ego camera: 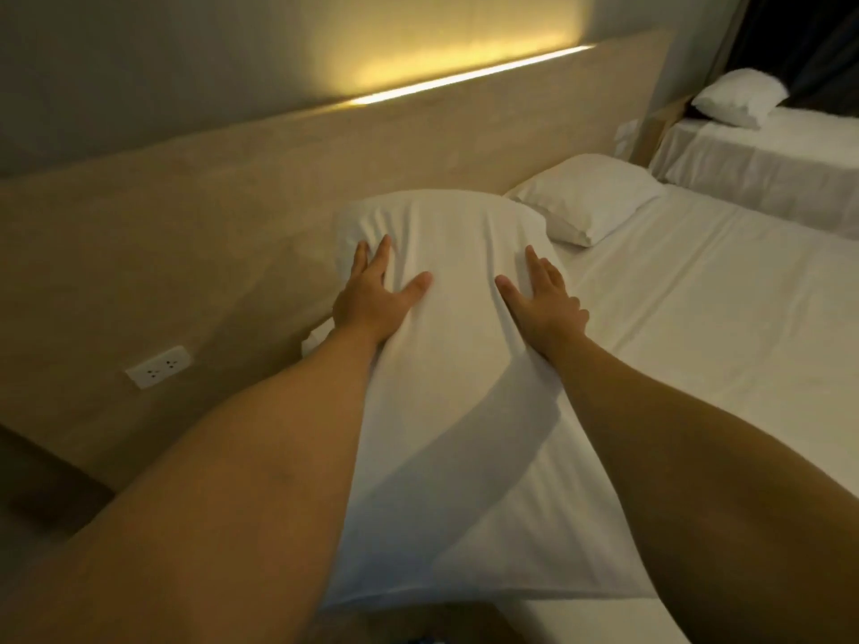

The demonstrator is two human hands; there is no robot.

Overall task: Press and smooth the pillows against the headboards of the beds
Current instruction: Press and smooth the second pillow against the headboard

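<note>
Left hand [372,295] and right hand [541,295] — each grip flat, fingers splayed, clasping nothing — press near pillow [441,253], lying just beyond fingertips against headboard [260,178]. Sweep outward from centre (judgement: even palm pressure clears creases); second pillow [585,197] beyond right grip.

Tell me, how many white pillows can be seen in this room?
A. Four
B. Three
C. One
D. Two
B: the nearest pillow lies under both flat hands, the left hand and the right hand; a second pillow lies beside it by the headboard, and a third pillow sits on the far bed.
</note>
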